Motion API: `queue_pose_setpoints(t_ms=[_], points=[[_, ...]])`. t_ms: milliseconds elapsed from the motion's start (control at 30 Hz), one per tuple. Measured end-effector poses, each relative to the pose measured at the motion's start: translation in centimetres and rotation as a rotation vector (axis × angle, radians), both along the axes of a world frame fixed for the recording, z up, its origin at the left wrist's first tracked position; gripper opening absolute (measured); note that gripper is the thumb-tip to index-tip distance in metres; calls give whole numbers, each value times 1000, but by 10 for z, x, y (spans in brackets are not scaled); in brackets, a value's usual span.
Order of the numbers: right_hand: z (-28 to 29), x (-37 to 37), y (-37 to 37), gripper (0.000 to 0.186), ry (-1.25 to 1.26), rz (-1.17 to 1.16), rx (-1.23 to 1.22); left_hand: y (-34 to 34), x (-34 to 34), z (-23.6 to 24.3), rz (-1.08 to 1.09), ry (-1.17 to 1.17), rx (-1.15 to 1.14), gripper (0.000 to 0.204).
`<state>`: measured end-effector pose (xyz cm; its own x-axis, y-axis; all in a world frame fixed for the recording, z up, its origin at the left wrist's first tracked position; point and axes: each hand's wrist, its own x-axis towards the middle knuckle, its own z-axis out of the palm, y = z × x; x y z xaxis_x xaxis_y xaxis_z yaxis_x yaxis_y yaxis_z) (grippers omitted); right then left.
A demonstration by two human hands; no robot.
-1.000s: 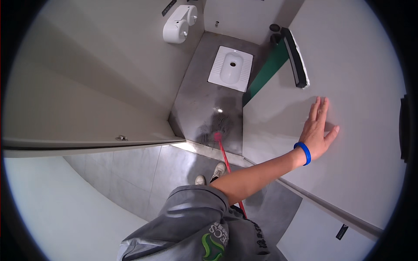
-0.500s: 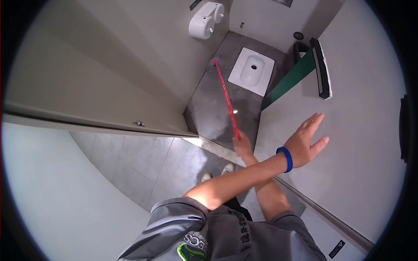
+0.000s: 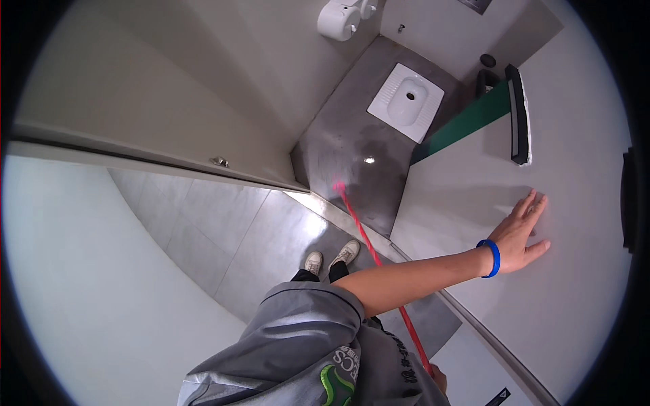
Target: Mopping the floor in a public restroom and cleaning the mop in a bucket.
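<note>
My left arm reaches across to the right, with a blue wristband on the wrist. The left hand [image 3: 520,237] is open, its fingers spread against the light grey stall door [image 3: 467,196]. Low in the picture, my right hand [image 3: 439,379] is closed round the upper part of a mop's red handle; the hand is only partly visible beside my shirt. The long-handled mop [image 3: 362,233] slants under my left forearm. Its pink head [image 3: 339,186] is at the floor just inside the stall's threshold, the strands blurred against the grey.
A white squat toilet [image 3: 407,101] is set into the grey floor. White paper dispensers [image 3: 338,19] hang on the stall wall. A dark bin [image 3: 485,82] stands in the back corner. A pale raised threshold [image 3: 332,211] crosses the doorway, near my shoes [image 3: 347,252].
The mop head has come back from beside the toilet to near the threshold. My right hand has drawn back toward my body. My left hand has shifted right with the door.
</note>
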<state>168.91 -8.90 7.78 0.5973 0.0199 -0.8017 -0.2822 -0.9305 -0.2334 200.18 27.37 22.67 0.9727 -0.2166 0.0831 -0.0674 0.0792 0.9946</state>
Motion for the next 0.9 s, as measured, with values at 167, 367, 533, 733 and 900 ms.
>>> queue_pose_setpoints(t_ms=[167,367,533,733,900], points=[[-9,20,-30,26,-119,239,-364,-20,4,-15,80,-128,149,82],[-63,74,147,29,-221,278,75,-5,-13,-28,-21,-59,48,80],[-135,88,267,39,-125,516,420,15,-56,-63,-81,-112,112,76],[-221,114,266,32,-402,540,625,92,-164,-163,153,89,240,71],[-135,111,226,41,-294,439,570,202,-328,-239,420,549,532,72]])
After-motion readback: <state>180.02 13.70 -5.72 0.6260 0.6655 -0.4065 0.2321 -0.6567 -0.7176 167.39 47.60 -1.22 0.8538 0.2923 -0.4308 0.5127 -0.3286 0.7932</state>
